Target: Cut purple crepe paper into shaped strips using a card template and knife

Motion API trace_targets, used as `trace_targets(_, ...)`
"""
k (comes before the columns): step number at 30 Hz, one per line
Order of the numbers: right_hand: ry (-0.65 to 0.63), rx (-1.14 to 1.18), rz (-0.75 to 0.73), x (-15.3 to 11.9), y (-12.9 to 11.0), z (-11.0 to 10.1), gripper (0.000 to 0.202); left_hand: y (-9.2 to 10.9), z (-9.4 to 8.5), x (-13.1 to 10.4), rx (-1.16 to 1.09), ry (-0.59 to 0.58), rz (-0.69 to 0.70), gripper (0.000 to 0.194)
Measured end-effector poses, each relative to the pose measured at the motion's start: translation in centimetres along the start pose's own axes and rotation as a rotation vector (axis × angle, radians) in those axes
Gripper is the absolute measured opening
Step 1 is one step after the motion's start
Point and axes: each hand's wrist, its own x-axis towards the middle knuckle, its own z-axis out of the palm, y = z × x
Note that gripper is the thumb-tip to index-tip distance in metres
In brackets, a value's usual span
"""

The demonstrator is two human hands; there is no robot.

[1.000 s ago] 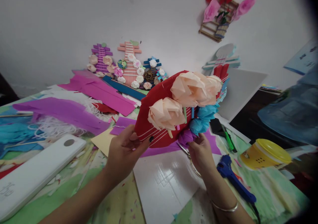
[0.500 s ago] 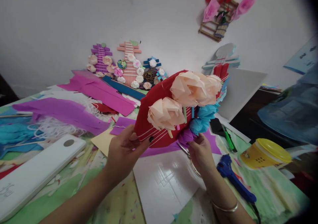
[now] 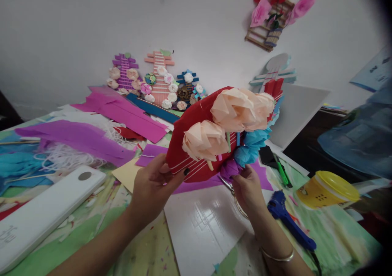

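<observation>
My left hand (image 3: 156,184) is closed around the lower left edge of a red craft instrument (image 3: 180,143) strung with white lines, thumb across its front. The piece is tilted above the table. Large peach paper flowers (image 3: 206,139) and blue paper flowers (image 3: 256,139) sit on its face. At its lower edge, my right hand (image 3: 248,186) pinches a purple paper flower (image 3: 229,169); the fingertips are partly hidden. Below it, scissors (image 3: 240,204) show partly behind my right hand, near a white board (image 3: 203,227).
A blue glue gun (image 3: 289,219), a green cutter (image 3: 282,172) and a yellow-lidded tub (image 3: 327,189) stand to the right. On the left lie a white power bank-like slab (image 3: 52,214), purple paper (image 3: 76,139) and magenta paper (image 3: 122,112). Decorated craft pieces (image 3: 159,80) lean against the wall.
The red craft instrument has shifted very slightly to the right. Both hands keep the same hold.
</observation>
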Motion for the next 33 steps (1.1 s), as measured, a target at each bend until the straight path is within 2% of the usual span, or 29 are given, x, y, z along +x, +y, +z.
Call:
trace_targets(11, 0.016, 0.056, 0.02, -0.01, -0.1, 0.18, 0.028, 0.29, 0.05, 0.14, 0.035, -0.011, 0.04, 0.022)
trace_targets(33, 0.035, 0.031, 0.014, -0.1, -0.15, 0.26, 0.03, 0.04, -0.22, -0.11, 0.049, -0.026, 0.008, 0.019)
